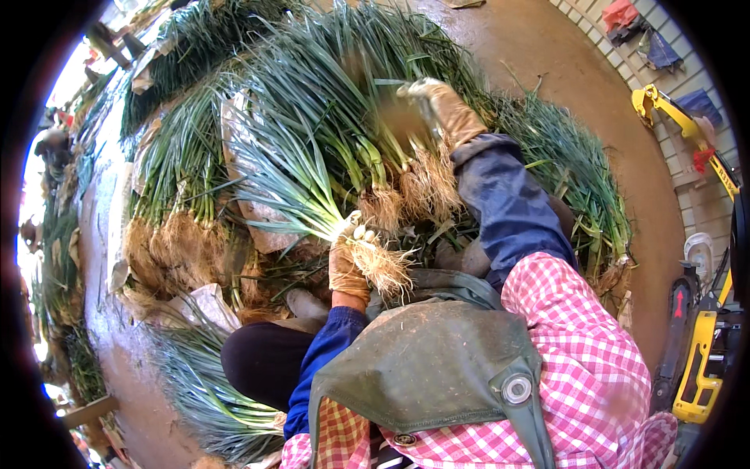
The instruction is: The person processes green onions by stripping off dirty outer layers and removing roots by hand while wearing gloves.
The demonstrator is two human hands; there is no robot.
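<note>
Nearest to me hangs a green apron bib (426, 367) over pink checked sleeves (582, 367), and just beyond its top edge I see my left hand (348, 264), in a tan work glove, closed around a small bunch of green onions (312, 199). The grip sits on the pale white stems right above the roots (383, 266); the roots stick out on the near side of the fist, and the long leaves fan away from it on the far side.

I judge this bunch light but floppy: the leaves bend and bruise easily, the stems near the roots are the firm part, and the soil on the roots may make things gritty rather than slippery. The white neck looks like the right place to hold it, as now.

My right hand (439, 105), also gloved, reaches well past the left grip into the big heap of onions (344, 94). It is blurred there, so I cannot tell how far its fingers are spread or whether they hold anything; it seems to touch the leaves.

More heaped bundles (183, 168) lie left of the grip, on the brown floor (578, 70).
</note>
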